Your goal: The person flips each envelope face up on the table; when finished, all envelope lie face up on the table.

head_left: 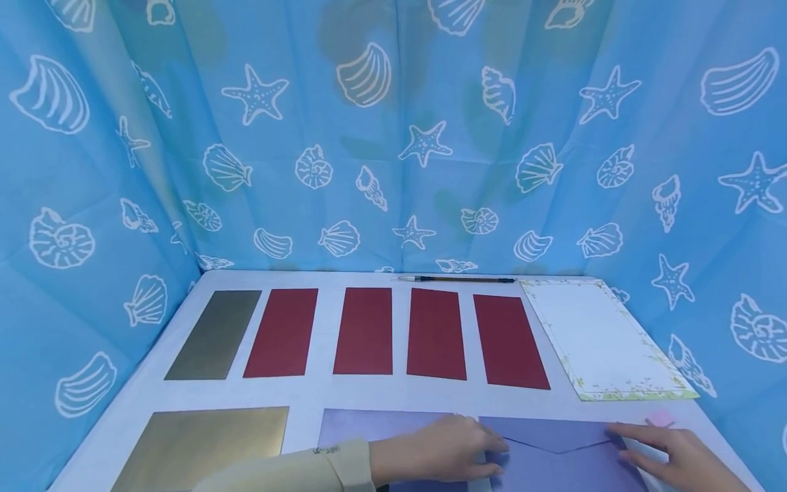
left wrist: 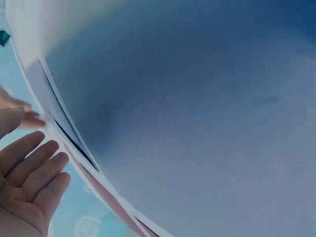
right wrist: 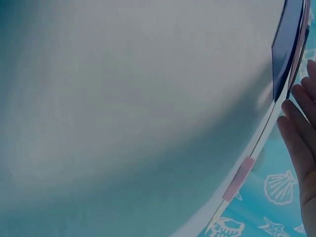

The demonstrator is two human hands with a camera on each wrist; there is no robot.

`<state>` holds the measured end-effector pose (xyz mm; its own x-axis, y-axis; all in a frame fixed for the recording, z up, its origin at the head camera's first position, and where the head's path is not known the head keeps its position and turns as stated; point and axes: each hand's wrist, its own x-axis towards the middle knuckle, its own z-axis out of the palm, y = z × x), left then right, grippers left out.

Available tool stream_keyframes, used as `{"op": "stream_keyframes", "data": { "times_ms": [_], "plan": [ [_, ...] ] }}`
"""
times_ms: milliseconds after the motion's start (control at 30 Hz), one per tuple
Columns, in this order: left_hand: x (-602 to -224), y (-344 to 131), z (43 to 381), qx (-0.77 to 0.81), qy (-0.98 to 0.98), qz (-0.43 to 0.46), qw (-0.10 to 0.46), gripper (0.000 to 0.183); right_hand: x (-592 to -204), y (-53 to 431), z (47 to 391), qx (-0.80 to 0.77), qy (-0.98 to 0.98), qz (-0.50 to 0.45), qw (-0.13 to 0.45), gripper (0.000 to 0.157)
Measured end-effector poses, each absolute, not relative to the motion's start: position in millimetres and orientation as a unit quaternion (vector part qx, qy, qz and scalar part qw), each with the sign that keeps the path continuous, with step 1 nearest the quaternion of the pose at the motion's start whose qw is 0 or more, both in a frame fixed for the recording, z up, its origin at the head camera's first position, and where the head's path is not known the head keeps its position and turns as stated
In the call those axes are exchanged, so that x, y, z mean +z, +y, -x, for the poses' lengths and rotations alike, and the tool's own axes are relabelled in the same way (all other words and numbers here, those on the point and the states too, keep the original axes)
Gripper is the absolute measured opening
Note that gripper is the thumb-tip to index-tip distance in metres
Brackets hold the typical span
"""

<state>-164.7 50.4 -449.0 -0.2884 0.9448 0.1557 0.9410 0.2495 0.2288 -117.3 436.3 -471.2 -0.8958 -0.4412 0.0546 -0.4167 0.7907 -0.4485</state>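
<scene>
A purple envelope (head_left: 556, 471) with a V-shaped flap line lies near the table's front edge in the head view. At its left side is my left hand (head_left: 445, 447), fingers extended towards the edge and thumb apart from them. My right hand (head_left: 679, 454) is at the opposite edge, its fingertips at the upper right corner. In the left wrist view, the left hand's fingers (left wrist: 42, 170) look nearly straight. The right wrist view shows straight fingers (right wrist: 296, 131) too. Left of this envelope lies a second purple envelope (head_left: 375, 424), partly hidden by my left forearm.
A gold envelope (head_left: 203, 444) lies front left. Behind stand in a row a dark olive card (head_left: 212, 335) and several red cards (head_left: 363, 331). A leaf-bordered sheet (head_left: 609, 335) lies right, a brush (head_left: 467, 279) at the back. A small pink piece (head_left: 660, 418) is beside my right hand.
</scene>
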Motion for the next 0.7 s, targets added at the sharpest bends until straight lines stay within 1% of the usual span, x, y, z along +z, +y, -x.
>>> {"op": "stream_keyframes", "data": {
  "times_ms": [200, 400, 500, 567, 700],
  "plan": [
    [-452.7, 53.7, 154.1, 0.088, 0.795, -0.601, -0.008, 0.015, -475.2, 433.4, 119.5, -0.256, 0.921, 0.292, 0.031, 0.033],
    [-456.0, 54.0, 155.1, 0.08, 0.789, -0.609, -0.012, 0.013, -472.0, 436.0, 119.9, -0.244, 0.929, 0.272, 0.065, 0.032],
    [-457.6, 52.3, 156.2, 0.087, 0.782, -0.618, -0.015, 0.016, -470.2, 434.8, 120.0, -0.234, 0.932, 0.268, 0.062, 0.033],
    [-458.3, 49.2, 157.6, 0.1, 0.776, -0.623, -0.003, 0.021, -468.8, 433.4, 120.1, -0.227, 0.935, 0.267, 0.059, 0.034],
    [-456.9, 35.1, 160.1, 0.168, 0.759, -0.627, 0.058, 0.032, -464.5, 431.3, 120.0, -0.205, 0.944, 0.253, 0.058, 0.036]
  ]
}}
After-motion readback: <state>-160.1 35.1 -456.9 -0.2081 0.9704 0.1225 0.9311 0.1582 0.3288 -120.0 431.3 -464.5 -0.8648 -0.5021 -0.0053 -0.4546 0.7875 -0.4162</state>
